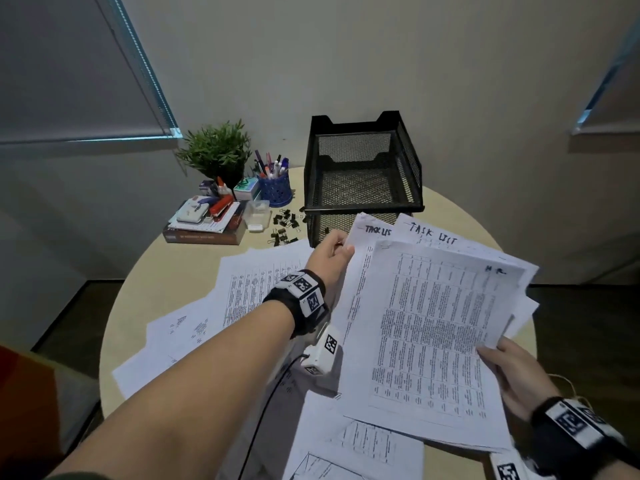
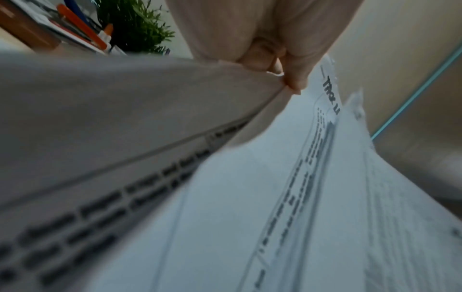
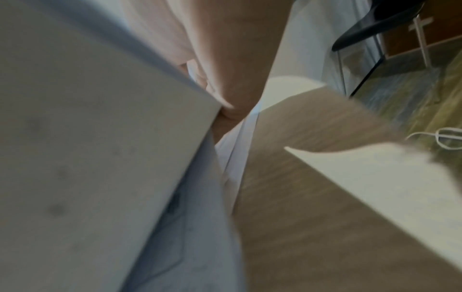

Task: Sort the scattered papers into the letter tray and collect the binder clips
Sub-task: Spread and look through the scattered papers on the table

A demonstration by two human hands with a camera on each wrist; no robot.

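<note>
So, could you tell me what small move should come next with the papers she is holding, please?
Probably carry the stack of papers forward into the top of the black tray. Both the left hand and right hand grip it above the table, the tray's top looks empty, and it sits just behind.

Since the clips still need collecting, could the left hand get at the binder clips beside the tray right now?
Probably not yet: the left hand grips the sheaf of papers together with the right hand. The binder clips lie uncovered just beyond it, so once freed the way looks clear.

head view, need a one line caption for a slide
Both hands, left and right, hold a paper stack before the empty tray; clips lie beside it.
</note>
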